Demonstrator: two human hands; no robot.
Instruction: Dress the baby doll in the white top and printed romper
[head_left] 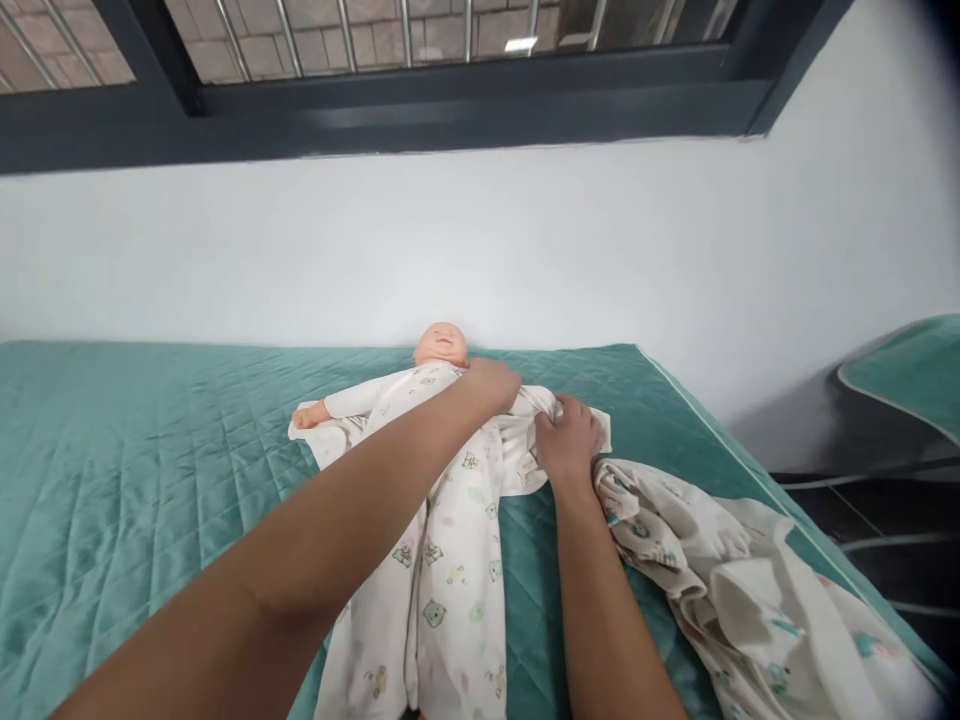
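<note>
- A printed cloth (pixel 705 580) is lying crumpled at near right, beside the right forearm.
- The left forearm is crossing the doll (pixel 442 345) and hiding part of its body.
- The doll is lying face up mid-scene, its head near the wall (pixel 450 240).
- The left hand (pixel 491 385) is curling over its shoulder; its grip is hiding its fingertips, so I cannot tell what it is holding.
- The right hand's (pixel 570 440) grip is holding bunched clothes (pixel 465 560).
- A quilted green bedcover (pixel 150 480) is spreading beneath.
- A dark-framed window (pixel 465 110) with metal bars is standing beyond.
- The white clothes are showing small animal prints and soft folds.
</note>
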